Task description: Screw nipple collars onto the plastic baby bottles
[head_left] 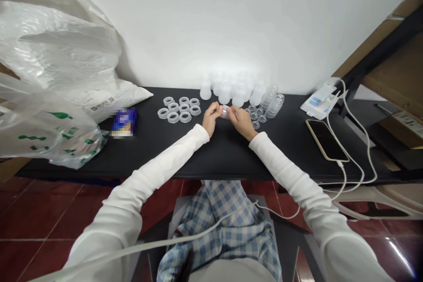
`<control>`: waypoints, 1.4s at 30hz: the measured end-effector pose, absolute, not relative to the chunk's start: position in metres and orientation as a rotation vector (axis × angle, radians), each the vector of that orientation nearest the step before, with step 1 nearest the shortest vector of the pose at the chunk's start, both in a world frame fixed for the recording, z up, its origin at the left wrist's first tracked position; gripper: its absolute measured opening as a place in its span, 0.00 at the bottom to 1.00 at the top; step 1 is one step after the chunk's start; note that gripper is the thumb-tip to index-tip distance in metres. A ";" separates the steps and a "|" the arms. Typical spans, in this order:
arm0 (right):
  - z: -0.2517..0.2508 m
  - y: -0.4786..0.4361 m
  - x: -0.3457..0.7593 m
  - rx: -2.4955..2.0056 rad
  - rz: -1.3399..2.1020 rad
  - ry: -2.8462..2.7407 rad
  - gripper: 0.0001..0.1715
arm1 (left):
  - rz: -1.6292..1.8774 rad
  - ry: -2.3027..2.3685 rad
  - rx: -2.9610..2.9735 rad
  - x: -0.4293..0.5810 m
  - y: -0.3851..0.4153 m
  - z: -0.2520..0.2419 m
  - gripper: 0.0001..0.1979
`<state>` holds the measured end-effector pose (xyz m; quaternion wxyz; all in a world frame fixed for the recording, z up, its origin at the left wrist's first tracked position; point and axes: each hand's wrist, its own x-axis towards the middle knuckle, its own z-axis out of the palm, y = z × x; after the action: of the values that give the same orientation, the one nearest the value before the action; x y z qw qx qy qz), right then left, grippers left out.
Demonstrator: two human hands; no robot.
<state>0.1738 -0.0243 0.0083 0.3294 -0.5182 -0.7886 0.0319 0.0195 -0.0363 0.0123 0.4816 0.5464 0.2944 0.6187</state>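
Note:
My left hand [212,116] and my right hand [242,120] meet over the middle of the table, fingers closed. Between them they pinch a small translucent bottle ring [224,112], largely covered by the thumbs and fingers. Just behind the hands stand several frosted white bottles [224,92] in a cluster by the wall. Close to my right hand lie several small clear silicone teats [256,125]. Beyond those are stacks of clear domed caps [275,105]. Several translucent rings [173,117] lie in a group left of my left hand.
Large white plastic bags [56,44] and a clear bag with green print [66,136] fill the left end of the black table [211,158]. A blue packet [124,122] lies beside them. At right are a phone [325,140] on a cable and a white box [319,101].

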 end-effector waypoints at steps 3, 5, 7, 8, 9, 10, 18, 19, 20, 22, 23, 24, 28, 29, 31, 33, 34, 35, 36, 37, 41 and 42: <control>0.011 -0.022 0.176 -1.330 -0.086 -2.122 0.27 | 1.506 0.696 1.231 0.022 -0.036 0.016 0.27; 0.015 -0.023 0.177 -1.277 -0.160 -2.179 0.27 | 1.511 0.685 1.159 0.022 -0.036 0.019 0.25; 0.019 -0.025 0.178 -1.188 -0.208 -2.245 0.27 | 1.522 0.693 1.086 0.021 -0.034 0.021 0.24; 0.021 -0.027 0.179 -1.136 -0.230 -2.273 0.26 | 1.524 0.702 1.052 0.020 -0.033 0.021 0.23; 0.023 -0.028 0.179 -1.085 -0.253 -2.296 0.26 | 1.526 0.712 1.019 0.020 -0.032 0.020 0.23; 0.025 -0.029 0.180 -1.038 -0.277 -2.316 0.25 | 1.524 0.723 0.987 0.019 -0.031 0.020 0.22; 0.029 -0.034 0.185 -0.793 -0.416 -2.424 0.23 | 1.415 0.817 0.742 0.018 -0.023 0.010 0.19; 0.028 -0.035 0.184 -0.829 -0.400 -2.385 0.24 | 1.402 0.817 0.756 0.017 -0.022 0.009 0.19; 0.026 -0.035 0.183 -0.876 -0.374 -2.336 0.24 | 1.394 0.817 0.773 0.015 -0.021 0.008 0.19; 0.024 -0.036 0.180 -0.980 -0.309 -2.225 0.23 | 1.402 0.821 0.812 0.014 -0.020 0.007 0.19; 0.022 -0.037 0.178 -1.030 -0.277 -2.170 0.23 | 1.412 0.820 0.840 0.014 -0.020 0.007 0.20; 0.021 -0.037 0.177 -1.076 -0.250 -2.122 0.24 | 1.428 0.813 0.880 0.014 -0.021 0.007 0.21; 0.019 -0.038 0.174 -1.265 -0.193 -2.035 0.27 | 1.527 0.724 1.124 0.017 -0.025 0.008 0.22; 0.019 -0.038 0.173 -1.312 -0.186 -2.021 0.27 | 1.545 0.706 1.179 0.017 -0.026 0.009 0.23; 0.021 -0.038 0.173 -1.370 -0.179 -2.003 0.28 | 1.558 0.701 1.240 0.017 -0.027 0.011 0.24; 0.023 -0.038 0.174 -1.348 -0.199 -2.049 0.27 | 1.575 0.740 1.220 0.016 -0.026 0.013 0.24; 0.024 -0.039 0.175 -1.301 -0.223 -2.110 0.26 | 1.592 0.768 1.187 0.015 -0.025 0.013 0.24; 0.025 -0.040 0.175 -1.236 -0.256 -2.185 0.23 | 1.611 0.798 1.146 0.014 -0.024 0.014 0.24; 0.026 -0.040 0.177 -1.159 -0.294 -2.266 0.21 | 1.627 0.826 1.103 0.013 -0.023 0.013 0.25; 0.027 -0.041 0.178 -1.081 -0.331 -2.343 0.21 | 1.637 0.853 1.058 0.012 -0.021 0.013 0.26; 0.030 -0.041 0.187 -0.947 -0.391 -2.450 0.29 | 1.587 1.017 0.833 0.007 -0.014 0.009 0.26; 0.031 -0.040 0.190 -0.964 -0.391 -2.415 0.29 | 1.558 1.060 0.785 0.006 -0.012 0.008 0.25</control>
<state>0.1903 -0.0398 0.0314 0.2531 -0.3546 -0.8886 -0.1438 0.0064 -0.0118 0.0077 0.5229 0.3278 0.4426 0.6506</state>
